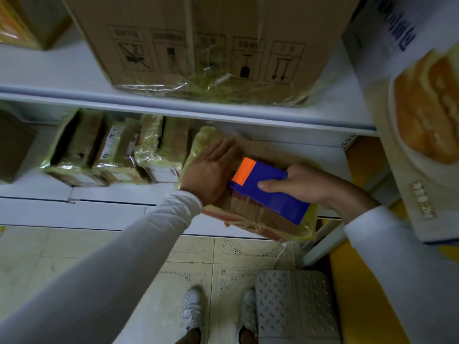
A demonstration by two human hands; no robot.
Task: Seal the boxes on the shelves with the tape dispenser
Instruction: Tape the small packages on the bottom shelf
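Between the two hands, at the front edge of the lower shelf (111, 212), lies a flat cardboard box (250, 219) already partly wrapped in yellowish tape, its near corner overhanging the shelf lip. The left hand (211, 172) lies on the box's left side with fingers mostly straight, pressing it steady rather than gripping. The right hand (303, 184) is curled round the blue tape dispenser (270, 192), thumb across its top face, and the orange end (244, 171) points away toward the left hand's fingers; the dispenser sits low over the box top, though whether its mouth touches the cardboard cannot be told. This looks like the taping step itself on this box, either at the start or the end of a strip. The next move probably calls for drawing the dispenser along the seam while the left hand holds the box from sliding, since the overhang could let it tip off the edge. Left of the left hand, further back on the same shelf, stand several smaller parcels (119, 150) already bound in the same tape, close beside the box. Above both hands the upper shelf (173, 105) carries a large carton (198, 45) with handling symbols, and its lip limits how high the dispenser can rise. Right of the right hand hangs a printed carton (422, 120), near the forearm. Below, a grey step stool (295, 306) stands beside the person's feet.
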